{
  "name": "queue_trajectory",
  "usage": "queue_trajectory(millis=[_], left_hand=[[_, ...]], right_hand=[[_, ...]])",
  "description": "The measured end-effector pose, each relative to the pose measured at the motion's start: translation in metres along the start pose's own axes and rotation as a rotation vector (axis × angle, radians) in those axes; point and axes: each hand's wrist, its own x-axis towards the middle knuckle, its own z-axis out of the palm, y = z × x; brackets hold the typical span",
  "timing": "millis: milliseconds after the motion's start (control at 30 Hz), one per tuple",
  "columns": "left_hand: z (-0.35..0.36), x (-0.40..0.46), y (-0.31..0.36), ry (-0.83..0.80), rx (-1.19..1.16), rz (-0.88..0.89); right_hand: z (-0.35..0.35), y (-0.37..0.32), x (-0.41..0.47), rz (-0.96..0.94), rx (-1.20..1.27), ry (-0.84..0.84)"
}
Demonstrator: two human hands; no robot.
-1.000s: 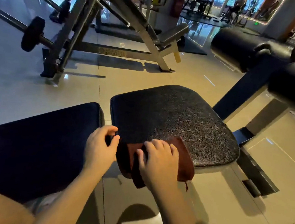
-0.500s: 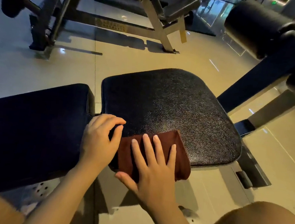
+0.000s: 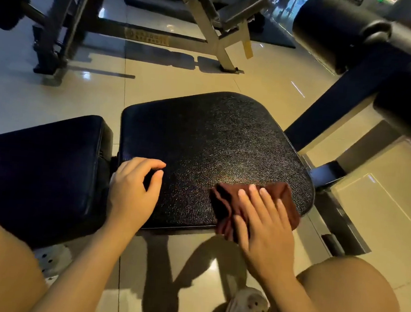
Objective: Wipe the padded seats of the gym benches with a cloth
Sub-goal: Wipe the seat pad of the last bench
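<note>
Since earlier: cloth (image 3: pixel 277 193) slid from seat's (image 3: pixel 213 141) near-left edge to its near-right corner | right hand (image 3: pixel 263 222) flat, fingers straight, pressing cloth | left hand (image 3: pixel 132 192) loosely curled, empty, resting on seat's left edge | step: wiping near strip | next: sweep toward far edge, pressure kept even

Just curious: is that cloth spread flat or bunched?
Bunched: the brown cloth shows folds and creases under the right hand.

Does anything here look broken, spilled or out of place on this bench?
Nothing stands out. The black seat pad looks whole, with no tear or spill showing. The right hand presses a brown cloth, a bit bunched, on the pad's near right corner; the left hand rests on its near left edge.
</note>
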Motion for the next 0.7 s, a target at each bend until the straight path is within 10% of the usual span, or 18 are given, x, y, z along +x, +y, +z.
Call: queue_trajectory(millis=[300,700], left_hand=[[0.01,0.002,0.002,0.036,0.06,-0.033],[0.008,-0.004,0.005,0.078,0.152,-0.059]], right_hand=[[-0.01,0.046,0.031,0.456,0.115,-0.033],[0.001,-0.061,0.021,-0.121,0.101,-0.14]])
